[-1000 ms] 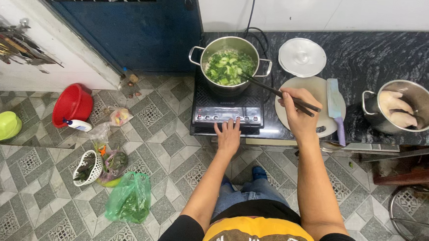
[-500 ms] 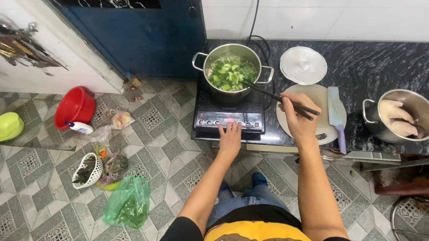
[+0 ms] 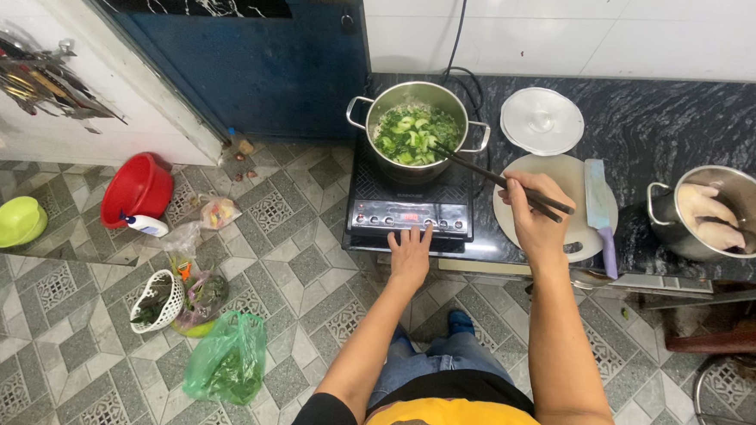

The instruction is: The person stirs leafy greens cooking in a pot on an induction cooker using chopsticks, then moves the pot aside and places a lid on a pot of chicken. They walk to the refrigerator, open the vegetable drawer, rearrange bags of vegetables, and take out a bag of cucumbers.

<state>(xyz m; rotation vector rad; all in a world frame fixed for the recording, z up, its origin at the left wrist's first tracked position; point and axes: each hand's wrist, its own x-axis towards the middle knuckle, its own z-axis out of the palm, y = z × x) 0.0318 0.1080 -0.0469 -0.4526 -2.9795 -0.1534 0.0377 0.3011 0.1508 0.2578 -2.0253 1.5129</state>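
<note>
1. Our left hand [image 3: 409,257] lay flat with the fingers spread, their tips touching the control panel at the front edge of the black induction cooker [image 3: 408,207]; it gripped nothing.
2. Our right hand [image 3: 534,225] was closed around a pair of dark chopsticks [image 3: 494,177], whose far ends reached over the rim into the steel pot [image 3: 414,137].
3. That two-handled pot stood on the cooker and held chopped green vegetables [image 3: 415,133] in liquid.
4. A second steel pot [image 3: 722,224] stood well apart at the right end of the dark marbled bench [image 3: 675,133], with pale pieces of raw poultry [image 3: 712,220] inside.
5. Just right of the cooker lay a round pale cutting board [image 3: 561,170], partly covered by our right hand, with a cleaver [image 3: 600,211] resting on its right side, purple handle toward us. A round metal lid [image 3: 541,120] lay behind the board.
6. On the tiled floor to the left we saw a red basin [image 3: 138,189], a white bottle [image 3: 145,224] just beside it, a white basket [image 3: 156,301], a green plastic bag [image 3: 228,360] and a lime-green bowl [image 3: 15,222].
7. A black cable [image 3: 456,35] ran down the white tiled wall to the cooker.
</note>
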